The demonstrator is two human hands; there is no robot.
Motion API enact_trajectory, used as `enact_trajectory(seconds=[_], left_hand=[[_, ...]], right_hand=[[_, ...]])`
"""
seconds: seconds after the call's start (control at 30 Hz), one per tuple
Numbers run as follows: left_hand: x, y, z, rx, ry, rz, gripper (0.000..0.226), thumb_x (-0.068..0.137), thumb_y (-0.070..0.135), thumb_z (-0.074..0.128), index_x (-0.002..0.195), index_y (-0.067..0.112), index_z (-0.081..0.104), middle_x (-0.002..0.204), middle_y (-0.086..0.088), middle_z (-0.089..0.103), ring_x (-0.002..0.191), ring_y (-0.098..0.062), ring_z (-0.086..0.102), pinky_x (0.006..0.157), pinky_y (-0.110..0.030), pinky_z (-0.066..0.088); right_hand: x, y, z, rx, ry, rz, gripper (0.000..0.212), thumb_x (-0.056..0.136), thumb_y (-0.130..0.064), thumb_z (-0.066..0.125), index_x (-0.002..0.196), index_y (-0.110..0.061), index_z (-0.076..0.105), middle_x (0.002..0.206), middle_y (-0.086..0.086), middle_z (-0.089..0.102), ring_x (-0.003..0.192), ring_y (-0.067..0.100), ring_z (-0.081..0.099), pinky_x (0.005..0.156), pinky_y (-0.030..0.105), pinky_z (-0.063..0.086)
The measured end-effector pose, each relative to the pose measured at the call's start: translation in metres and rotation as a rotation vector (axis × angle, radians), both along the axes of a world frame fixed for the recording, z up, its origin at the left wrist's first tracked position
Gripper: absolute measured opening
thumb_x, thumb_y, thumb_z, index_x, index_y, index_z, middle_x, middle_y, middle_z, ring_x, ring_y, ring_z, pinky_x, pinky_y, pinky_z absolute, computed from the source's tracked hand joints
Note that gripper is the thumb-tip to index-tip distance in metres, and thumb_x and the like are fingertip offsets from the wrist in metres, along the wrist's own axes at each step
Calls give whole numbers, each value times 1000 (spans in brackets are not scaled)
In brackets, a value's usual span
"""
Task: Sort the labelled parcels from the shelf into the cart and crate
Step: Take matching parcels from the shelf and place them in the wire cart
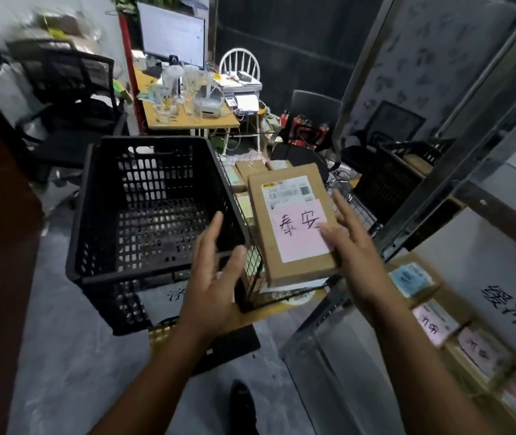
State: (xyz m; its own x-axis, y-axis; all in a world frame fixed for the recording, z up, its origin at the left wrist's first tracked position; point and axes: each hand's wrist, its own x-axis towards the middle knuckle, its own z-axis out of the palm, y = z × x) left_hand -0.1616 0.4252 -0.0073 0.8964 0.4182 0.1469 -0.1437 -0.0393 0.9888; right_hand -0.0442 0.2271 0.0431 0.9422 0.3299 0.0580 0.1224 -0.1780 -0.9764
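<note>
One parcel point(292, 227) in play, brown cardboard, flat, tilted over the wire cart point(355, 202), just right of the black crate point(153, 211). Two stickers on its top face: one white shipping label point(288, 190), print too blurred to read, and one pink note point(299, 233) with two handwritten characters. Right hand point(349, 243) spread against the parcel's right edge, thumb lying across the pink note, fingers straight and apart, touching rather than clamped around. Left hand point(215, 277) open too, fingers apart, hovering in front of the crate's near right corner, clear of the parcel. One crate only, slotted walls, nothing visible inside. At least three more flat parcels point(250, 171) down in the cart beyond the held one, mostly covered by it; exact count impossible. Right of the crate, low on the shelf point(444, 183), three labelled parcels point(435, 321) in a row: one with a blue tag, two with pink tags, writing smeared by motion. Shelf cut off by the right edge. Beyond the crate, one cluttered counter point(187, 117), items on it blurred.
</note>
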Motion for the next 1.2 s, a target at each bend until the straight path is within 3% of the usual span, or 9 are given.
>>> enact_trajectory(seconds=[0.23,0.33,0.47,0.63,0.8,0.9,0.97,1.07,1.2], left_hand=[[92,24,0,145,181,150,62,91,65,46,150,43,44,155,17,33,138,-6,35,112,-38,32],[130,24,-12,207,248,150,62,94,66,46,150,39,44,154,13,35,134,-5,35,108,-36,31],[166,25,-36,319,313,120,69,93,67,41,152,32,45,152,10,40,136,-6,37,113,-37,34],[182,30,-60,568,474,53,95,81,87,31,158,31,35,166,6,26,153,-11,19,124,-44,22],[180,29,-67,631,570,-3,96,84,85,43,162,32,24,168,13,14,154,-11,17,125,-48,25],[180,27,-66,674,589,7,89,89,71,55,162,33,21,169,14,11,155,-11,17,124,-46,27],[180,25,-67,726,607,4,87,90,66,58,162,34,22,170,15,8,156,-12,13,125,-47,26],[180,23,-66,781,642,12,82,91,63,60,160,35,27,169,15,6,156,-14,12,125,-47,27],[192,21,-66,854,704,20,85,92,64,60,162,33,24,169,10,1,157,-18,3,128,-48,19]], right_hand=[[135,-5,-12,-69,94,16,55,107,-28,51,156,-46,34,117,-35,63,95,-4,71,67,17,56],[171,3,-31,-97,271,118,54,108,-29,50,155,-49,33,119,-23,62,92,9,75,63,27,60],[203,21,-62,-174,459,269,56,103,-43,56,152,-56,32,147,-14,49,122,22,61,107,52,51],[211,42,-99,-355,504,448,63,99,-49,52,153,-60,21,165,4,27,128,31,55,108,55,48],[217,47,-125,-455,432,518,81,93,-50,56,150,-66,2,168,-4,15,142,30,38,114,56,42],[227,47,-135,-510,458,585,104,77,-53,69,148,-67,-5,167,-1,24,140,31,43,110,53,46],[235,44,-136,-498,482,652,109,85,-43,74,152,-61,-10,161,2,37,134,29,50,94,43,55],[245,39,-134,-467,510,683,98,97,-30,70,156,-56,-3,135,-2,57,116,25,62,77,39,60],[259,42,-131,-451,565,601,63,97,-59,58,149,-57,22,144,12,53,121,34,58,99,57,52]])
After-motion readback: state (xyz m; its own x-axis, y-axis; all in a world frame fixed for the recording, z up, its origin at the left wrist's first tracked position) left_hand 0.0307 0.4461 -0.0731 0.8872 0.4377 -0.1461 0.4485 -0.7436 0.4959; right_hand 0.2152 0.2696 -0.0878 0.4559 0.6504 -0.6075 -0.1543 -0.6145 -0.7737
